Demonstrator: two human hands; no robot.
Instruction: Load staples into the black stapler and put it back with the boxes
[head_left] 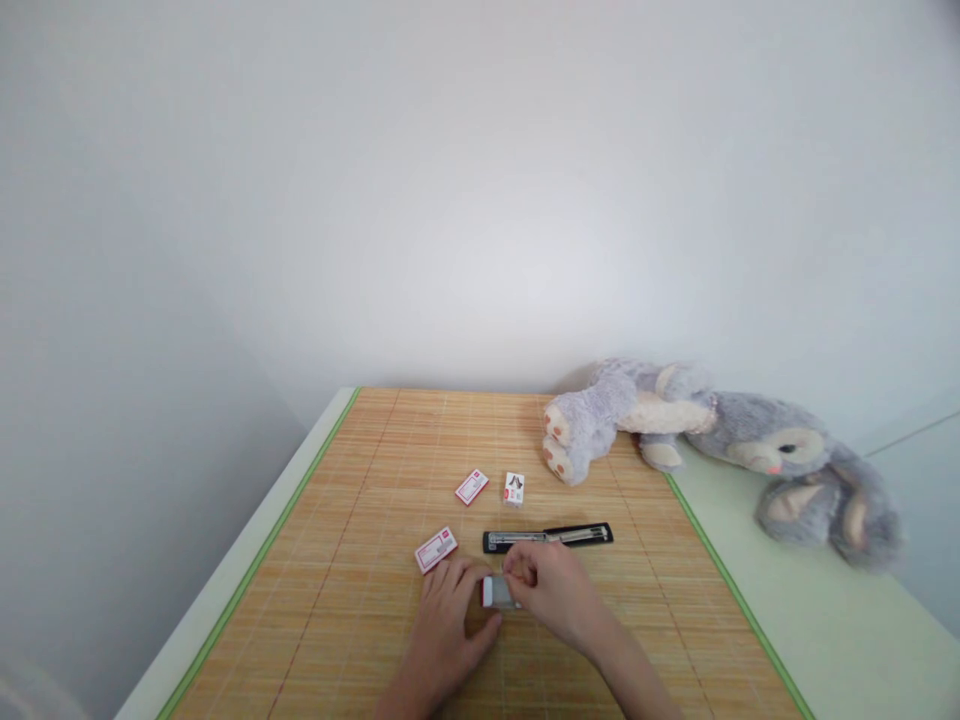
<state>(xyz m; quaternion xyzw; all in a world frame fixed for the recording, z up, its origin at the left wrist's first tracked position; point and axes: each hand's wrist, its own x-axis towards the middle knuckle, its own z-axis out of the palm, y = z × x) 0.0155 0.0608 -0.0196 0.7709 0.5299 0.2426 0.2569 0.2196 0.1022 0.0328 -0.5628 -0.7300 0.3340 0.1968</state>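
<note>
A small open box of grey staples [501,592] with a white and red end lies on the mat between my hands. My left hand [450,620] rests at the box's left end, fingers stretched out and thumb apart, holding nothing. At the box's right end my right hand [551,588] is closed in a pinch; what sits between its fingertips is hidden. Just beyond that hand lies a black stapler [581,535], opened out flat with its metal track showing. A white and red box [436,550] lies by my left fingertips.
Farther back on the bamboo mat [360,610] are another white and red box [472,487] and a small white box with a dark picture [514,488]. A grey plush rabbit [622,400] sprawls along the back right, against the wall [480,200].
</note>
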